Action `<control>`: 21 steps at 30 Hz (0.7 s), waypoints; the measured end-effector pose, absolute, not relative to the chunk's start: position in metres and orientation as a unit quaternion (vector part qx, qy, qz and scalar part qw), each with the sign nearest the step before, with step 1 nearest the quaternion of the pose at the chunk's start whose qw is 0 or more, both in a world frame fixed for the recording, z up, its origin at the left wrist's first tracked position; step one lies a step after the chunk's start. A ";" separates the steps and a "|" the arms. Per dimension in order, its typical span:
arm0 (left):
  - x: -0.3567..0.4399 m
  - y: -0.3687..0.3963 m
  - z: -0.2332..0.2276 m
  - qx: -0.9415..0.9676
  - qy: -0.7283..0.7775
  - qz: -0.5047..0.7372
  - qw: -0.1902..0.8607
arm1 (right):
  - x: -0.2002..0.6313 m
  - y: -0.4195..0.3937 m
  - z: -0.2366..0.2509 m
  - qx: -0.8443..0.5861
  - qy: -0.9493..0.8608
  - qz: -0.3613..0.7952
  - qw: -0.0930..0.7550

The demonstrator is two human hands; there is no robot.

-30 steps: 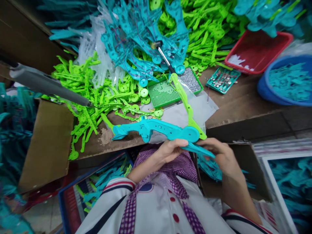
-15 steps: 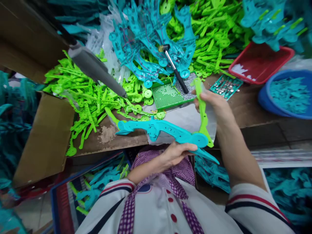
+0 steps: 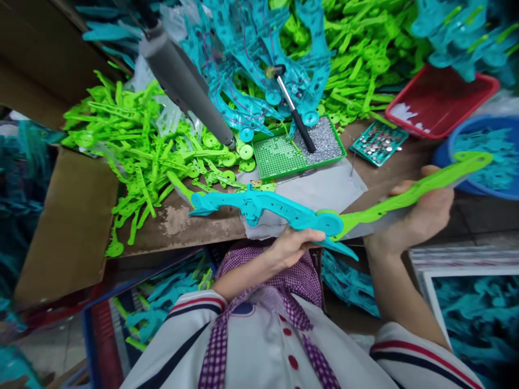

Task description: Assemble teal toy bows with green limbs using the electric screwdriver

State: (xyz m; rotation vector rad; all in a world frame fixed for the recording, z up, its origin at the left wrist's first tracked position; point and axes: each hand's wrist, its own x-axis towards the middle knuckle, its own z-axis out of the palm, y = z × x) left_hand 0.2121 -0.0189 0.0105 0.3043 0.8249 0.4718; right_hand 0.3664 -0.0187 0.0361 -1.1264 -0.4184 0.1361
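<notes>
Above the near edge of the surface (image 3: 219, 228), the blue plastic part (image 3: 279, 209) lies crosswise, pinched near its disc (image 3: 329, 223) by the left hand (image 3: 292, 247), the nearer of the 2. From that disc the green arm (image 3: 405, 198) slants up rightward, gripped by the right hand (image 3: 424, 219). The blue looks smooth, the green bright and narrow.

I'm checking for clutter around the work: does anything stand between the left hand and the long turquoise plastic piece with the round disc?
Nothing visible does: the left hand holds the long turquoise plastic piece, its thumb near the round disc. The black-handled metal hammer lies beyond the piece, partly over the green plastic tray.
</notes>
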 end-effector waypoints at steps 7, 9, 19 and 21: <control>0.214 -0.009 0.004 0.158 0.387 0.212 0.883 | 0.378 -0.007 0.031 -0.534 -0.187 0.123 0.815; 0.216 -0.006 0.002 0.164 0.380 0.205 0.887 | 0.386 0.000 0.033 -0.540 -0.214 0.164 0.797; 0.220 -0.014 0.004 0.144 0.384 0.248 0.878 | 0.383 -0.011 0.043 -0.490 -0.096 0.262 0.826; 0.220 -0.012 0.005 0.144 0.386 0.244 0.878 | 0.378 -0.017 0.041 -0.481 -0.084 0.239 0.839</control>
